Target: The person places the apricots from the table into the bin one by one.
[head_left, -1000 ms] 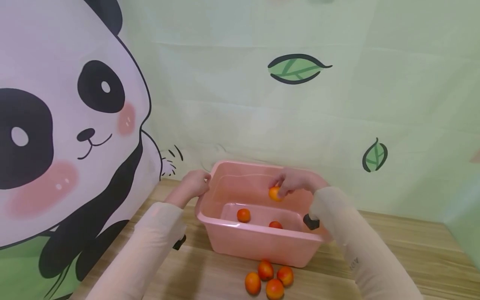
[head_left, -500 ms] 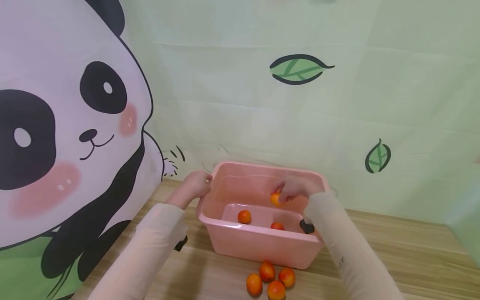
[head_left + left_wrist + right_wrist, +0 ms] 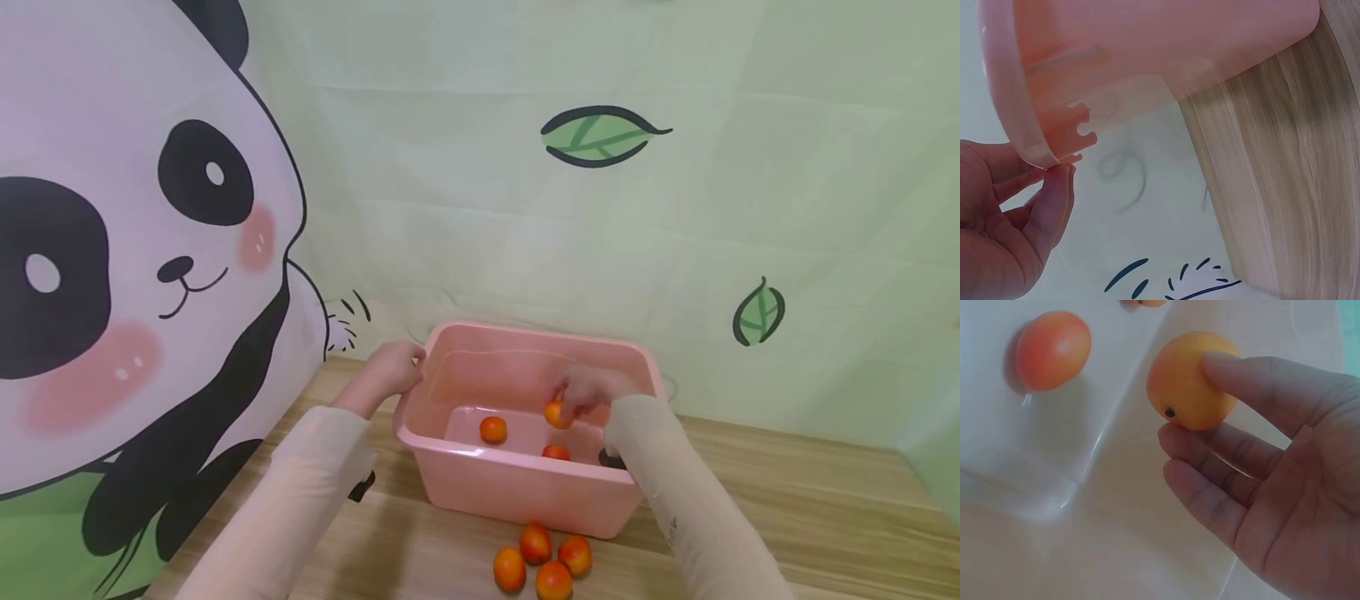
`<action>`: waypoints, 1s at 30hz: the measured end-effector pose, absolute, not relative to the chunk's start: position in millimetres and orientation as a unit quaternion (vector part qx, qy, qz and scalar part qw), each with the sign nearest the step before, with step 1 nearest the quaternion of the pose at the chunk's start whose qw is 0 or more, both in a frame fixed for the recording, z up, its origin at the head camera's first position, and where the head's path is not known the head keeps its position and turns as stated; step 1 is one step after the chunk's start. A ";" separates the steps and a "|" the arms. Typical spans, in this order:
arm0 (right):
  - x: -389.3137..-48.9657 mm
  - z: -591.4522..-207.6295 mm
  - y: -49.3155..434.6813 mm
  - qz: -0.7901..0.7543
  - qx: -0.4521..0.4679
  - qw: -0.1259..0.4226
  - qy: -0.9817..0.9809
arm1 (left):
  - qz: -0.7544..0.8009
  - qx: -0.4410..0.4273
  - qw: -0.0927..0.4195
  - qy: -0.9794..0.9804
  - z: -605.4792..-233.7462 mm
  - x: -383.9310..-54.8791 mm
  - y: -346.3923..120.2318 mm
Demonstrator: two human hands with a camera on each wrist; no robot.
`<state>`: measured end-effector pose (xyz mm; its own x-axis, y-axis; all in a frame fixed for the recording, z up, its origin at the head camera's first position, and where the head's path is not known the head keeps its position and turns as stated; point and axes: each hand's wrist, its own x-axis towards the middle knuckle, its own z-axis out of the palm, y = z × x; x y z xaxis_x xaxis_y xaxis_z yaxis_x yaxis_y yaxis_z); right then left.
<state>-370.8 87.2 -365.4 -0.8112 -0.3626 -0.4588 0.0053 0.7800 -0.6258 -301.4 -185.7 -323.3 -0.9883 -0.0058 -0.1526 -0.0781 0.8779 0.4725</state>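
A pink plastic basin point(image 3: 517, 487) stands on the wooden table. My left hand point(image 3: 390, 370) pinches its rim at the left corner; in the left wrist view, thumb and fingers meet on the rim point(image 3: 1029, 134). Inside the basin, my right hand point(image 3: 588, 390) holds an orange-yellow fruit point(image 3: 557, 414) above the floor. The right wrist view shows this fruit point(image 3: 1192, 380), with a small dark stem spot, between thumb and fingertips. A red-orange fruit point(image 3: 492, 429) lies on the basin floor to the left, and another fruit point(image 3: 556, 452) is partly hidden by the front wall.
Several more red-orange fruits point(image 3: 536, 543) lie clustered on the table in front of the basin. Behind the basin hangs a pale green cloth point(image 3: 465, 208) printed with leaves and a large panda. The wooden table point(image 3: 810, 508) extends to the right.
My right hand has lowered a little deeper into the basin with the fruit. The left hand keeps its pinch on the rim, and the basin has hardly moved.
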 end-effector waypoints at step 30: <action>-353.4 -308.9 89.5 -0.232 -0.147 0.302 0.913 | 0.239 -0.015 0.074 0.968 -321.8 -301.2 -186.0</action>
